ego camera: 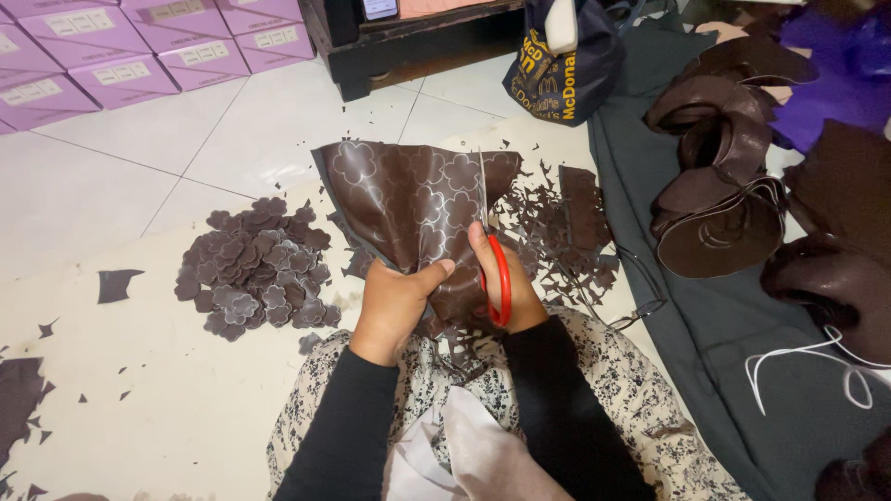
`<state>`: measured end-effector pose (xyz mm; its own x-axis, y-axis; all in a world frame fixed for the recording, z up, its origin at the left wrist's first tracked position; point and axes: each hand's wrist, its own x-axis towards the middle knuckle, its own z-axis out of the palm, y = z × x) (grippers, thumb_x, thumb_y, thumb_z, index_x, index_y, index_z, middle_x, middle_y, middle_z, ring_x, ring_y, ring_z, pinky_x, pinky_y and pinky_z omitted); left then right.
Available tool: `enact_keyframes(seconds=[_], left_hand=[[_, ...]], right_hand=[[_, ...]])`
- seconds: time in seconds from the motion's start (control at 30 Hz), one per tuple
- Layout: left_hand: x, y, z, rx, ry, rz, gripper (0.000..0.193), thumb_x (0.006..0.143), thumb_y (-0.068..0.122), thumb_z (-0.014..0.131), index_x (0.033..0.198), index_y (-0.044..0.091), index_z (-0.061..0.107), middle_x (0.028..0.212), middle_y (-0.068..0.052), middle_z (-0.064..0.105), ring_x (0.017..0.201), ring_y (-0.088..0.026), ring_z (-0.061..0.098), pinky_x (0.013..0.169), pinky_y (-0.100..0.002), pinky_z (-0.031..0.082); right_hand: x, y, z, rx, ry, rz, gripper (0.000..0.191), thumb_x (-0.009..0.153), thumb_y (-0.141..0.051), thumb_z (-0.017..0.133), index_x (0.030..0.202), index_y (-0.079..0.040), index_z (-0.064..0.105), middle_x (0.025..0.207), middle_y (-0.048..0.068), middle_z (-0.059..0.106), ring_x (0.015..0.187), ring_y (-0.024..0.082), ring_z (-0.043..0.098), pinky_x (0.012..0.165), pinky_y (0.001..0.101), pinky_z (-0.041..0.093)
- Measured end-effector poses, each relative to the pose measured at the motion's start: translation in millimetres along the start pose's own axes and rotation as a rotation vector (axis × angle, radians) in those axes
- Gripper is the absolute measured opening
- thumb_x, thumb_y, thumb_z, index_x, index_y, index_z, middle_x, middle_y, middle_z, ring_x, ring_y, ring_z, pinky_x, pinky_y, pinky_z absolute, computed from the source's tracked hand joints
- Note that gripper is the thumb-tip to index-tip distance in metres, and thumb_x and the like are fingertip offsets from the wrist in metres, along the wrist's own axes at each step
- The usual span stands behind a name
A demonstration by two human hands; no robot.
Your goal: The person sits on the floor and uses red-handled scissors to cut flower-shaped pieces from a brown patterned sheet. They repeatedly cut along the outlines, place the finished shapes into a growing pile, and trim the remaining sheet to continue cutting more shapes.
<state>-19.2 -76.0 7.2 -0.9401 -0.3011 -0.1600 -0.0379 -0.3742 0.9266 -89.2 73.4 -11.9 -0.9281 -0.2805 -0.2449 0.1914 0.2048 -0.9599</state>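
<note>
The brown sheet (408,204), printed with pale flower outlines, stands up in the centre of the frame, gripped at its lower edge by the left hand (394,301), whose fingers are curled tight with the thumb pressed across the material. Just to its right, the right hand (506,283) is wrapped closed through the red handles of a pair of scissors (497,264), the blade running up along the sheet's right side. Below them, black sleeves and a flowered lap fill the bottom centre. At the right edge, dark curled rolls of brown material (719,186) lie on a grey cloth (724,353). Left of centre sits a pile of cut flower shapes (260,269) on the cream floor covering (167,399), and small offcuts (557,232) litter the space right of the sheet. Lilac boxes (139,46) stack on white tiles in the upper left corner.
</note>
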Motion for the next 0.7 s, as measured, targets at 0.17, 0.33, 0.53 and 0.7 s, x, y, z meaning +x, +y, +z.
enact_keyframes(seconds=[0.17,0.33,0.53,0.7], left_hand=[[0,-4,3,0.002,0.015,-0.011,0.031,0.082,-0.003,0.075,0.113,-0.001,0.071,0.105,-0.006,0.076,0.090,-0.015,0.071,0.080,-0.030,0.056],[0,-7,3,0.000,0.016,0.027,0.033,0.082,-0.003,0.074,0.115,-0.001,0.070,0.106,-0.006,0.075,0.091,-0.014,0.070,0.081,-0.029,0.055],[0,-10,3,-0.065,0.020,-0.014,0.035,0.081,-0.004,0.074,0.115,-0.002,0.070,0.107,-0.007,0.075,0.092,-0.016,0.071,0.082,-0.030,0.056],[0,-14,5,-0.072,0.035,-0.014,0.039,0.080,-0.005,0.074,0.118,0.000,0.068,0.110,-0.006,0.075,0.094,-0.015,0.071,0.084,-0.029,0.056]], right_hand=[[5,8,0,0.008,0.016,-0.005,0.058,0.100,-0.064,0.047,0.074,-0.012,0.052,0.070,-0.005,0.039,0.066,0.009,0.037,0.058,0.0278,0.032],[6,7,3,0.021,0.002,-0.080,0.061,0.100,-0.061,0.047,0.083,-0.005,0.064,0.077,-0.002,0.051,0.076,0.010,0.047,0.070,0.0266,0.041],[1,-3,2,0.036,-0.047,-0.089,0.062,0.101,-0.061,0.046,0.092,-0.003,0.065,0.088,0.000,0.056,0.087,0.011,0.050,0.082,0.0267,0.043],[-2,-11,2,0.037,-0.051,-0.094,0.065,0.100,-0.061,0.045,0.099,-0.001,0.067,0.096,0.002,0.061,0.094,0.012,0.052,0.088,0.0273,0.043]])
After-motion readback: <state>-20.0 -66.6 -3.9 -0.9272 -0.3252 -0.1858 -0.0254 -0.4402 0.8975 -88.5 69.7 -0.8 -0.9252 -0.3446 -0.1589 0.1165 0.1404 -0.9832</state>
